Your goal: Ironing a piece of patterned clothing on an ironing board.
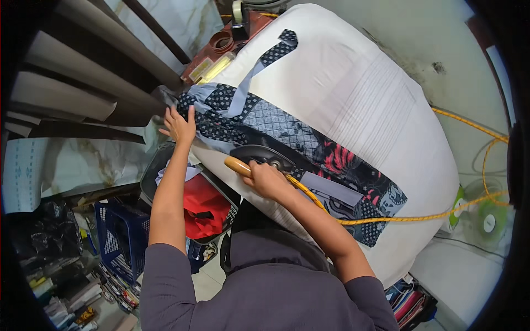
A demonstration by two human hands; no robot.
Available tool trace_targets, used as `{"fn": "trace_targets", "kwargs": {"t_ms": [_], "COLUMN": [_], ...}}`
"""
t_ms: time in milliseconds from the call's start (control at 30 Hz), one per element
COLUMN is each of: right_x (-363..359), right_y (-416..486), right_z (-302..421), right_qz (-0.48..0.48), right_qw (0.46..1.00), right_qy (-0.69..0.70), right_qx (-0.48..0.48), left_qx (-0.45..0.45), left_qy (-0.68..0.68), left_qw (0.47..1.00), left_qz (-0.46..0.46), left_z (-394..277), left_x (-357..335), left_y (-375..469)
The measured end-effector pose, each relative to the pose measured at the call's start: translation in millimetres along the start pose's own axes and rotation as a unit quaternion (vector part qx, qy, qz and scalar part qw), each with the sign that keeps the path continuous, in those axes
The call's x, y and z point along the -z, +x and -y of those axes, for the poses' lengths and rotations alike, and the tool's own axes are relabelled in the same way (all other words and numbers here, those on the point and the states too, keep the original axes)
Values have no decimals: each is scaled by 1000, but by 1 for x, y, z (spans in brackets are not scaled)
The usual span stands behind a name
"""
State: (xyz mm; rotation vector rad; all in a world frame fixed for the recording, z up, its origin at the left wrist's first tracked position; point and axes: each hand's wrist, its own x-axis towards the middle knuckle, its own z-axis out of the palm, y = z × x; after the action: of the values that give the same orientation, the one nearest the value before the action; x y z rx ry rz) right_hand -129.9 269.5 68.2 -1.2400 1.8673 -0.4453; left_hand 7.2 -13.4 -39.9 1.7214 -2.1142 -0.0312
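Observation:
A dark patchwork garment (281, 128) with white, grey and red prints lies spread over a white padded ironing surface (372, 124). One of its grey-and-patterned ties (248, 85) extends towards the far side of the padding. My right hand (267, 178) grips the wooden handle of a black electric iron (261, 153), whose soleplate is hidden against the cloth. At the garment's gathered left end, my left hand (181, 125) rests with fingers spread and pinches nothing that I can see. A plain grey patch (331, 188) shows on the cloth right of the iron.
A yellow braided cord (397, 219) runs from the iron across the garment to the right. Beside the padding's left edge, a dark basket holds red cloth (205, 207). A tape dispenser (239, 20) stands at the back. Brown curtains (95, 62) hang at left; a blue crate (122, 240) sits below.

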Motion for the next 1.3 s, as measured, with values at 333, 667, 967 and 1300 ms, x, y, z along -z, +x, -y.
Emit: {"fn": "trace_targets", "kwargs": {"t_ms": [333, 667, 967, 1300], "right_x": [40, 56, 59, 63], "right_y": [-225, -339, -331, -62], "right_z": [-179, -327, -302, -148], "right_qz": [-319, -600, -694, -330], "right_qw": [909, 659, 489, 872], "right_qy": [-33, 293, -65, -352], "right_qx": [-265, -346, -525, 79], "left_qx": [-285, -470, -618, -194], "left_qy": [-98, -171, -202, -60], "left_qw": [948, 865, 745, 978], "left_qz": [100, -25, 147, 52], "left_z": [-168, -279, -177, -60], "left_x": [-17, 17, 64, 46], "left_y": [3, -77, -215, -56]}}
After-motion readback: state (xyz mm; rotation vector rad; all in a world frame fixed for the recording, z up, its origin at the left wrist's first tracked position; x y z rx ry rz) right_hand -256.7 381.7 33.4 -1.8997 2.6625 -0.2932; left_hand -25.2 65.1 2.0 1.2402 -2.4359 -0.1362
